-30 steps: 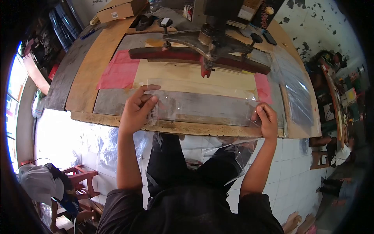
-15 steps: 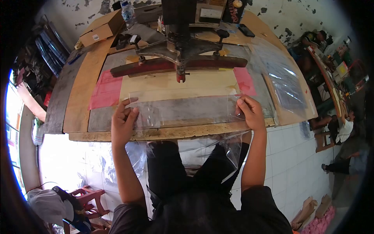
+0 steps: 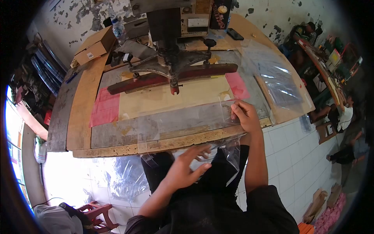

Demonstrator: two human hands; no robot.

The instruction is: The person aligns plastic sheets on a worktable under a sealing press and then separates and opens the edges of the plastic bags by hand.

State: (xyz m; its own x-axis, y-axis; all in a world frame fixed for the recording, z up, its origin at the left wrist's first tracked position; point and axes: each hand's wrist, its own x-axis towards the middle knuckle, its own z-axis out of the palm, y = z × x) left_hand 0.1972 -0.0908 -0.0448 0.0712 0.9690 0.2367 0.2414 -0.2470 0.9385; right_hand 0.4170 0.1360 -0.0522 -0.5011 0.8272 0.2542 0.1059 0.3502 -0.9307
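My right hand (image 3: 246, 116) pinches the right end of a clear plastic sheet (image 3: 150, 130), near the table's front right. The sheet lies across the grey work surface and hangs over the front edge towards my lap. My left hand (image 3: 189, 165) is above my lap, just in front of the edge, its thumb and fingers apart and somewhat blurred. Beyond the sheet, a pale yellow panel (image 3: 156, 99) lies between a left pink piece (image 3: 104, 107) and a right pink piece (image 3: 237, 85). Above it is a press with a long dark red bar (image 3: 132, 84).
Clear plastic sheets (image 3: 274, 78) are stacked on the table's right. A cardboard box (image 3: 93, 46), a water bottle (image 3: 118, 30) and a phone (image 3: 235, 34) stand or lie at the back. Loose plastic (image 3: 126, 177) lies on the floor. Other people are at the far right.
My left hand has let go of the sheet's left end and moved down and right, over my lap. My right hand still pinches the other end. The camera view has tilted.
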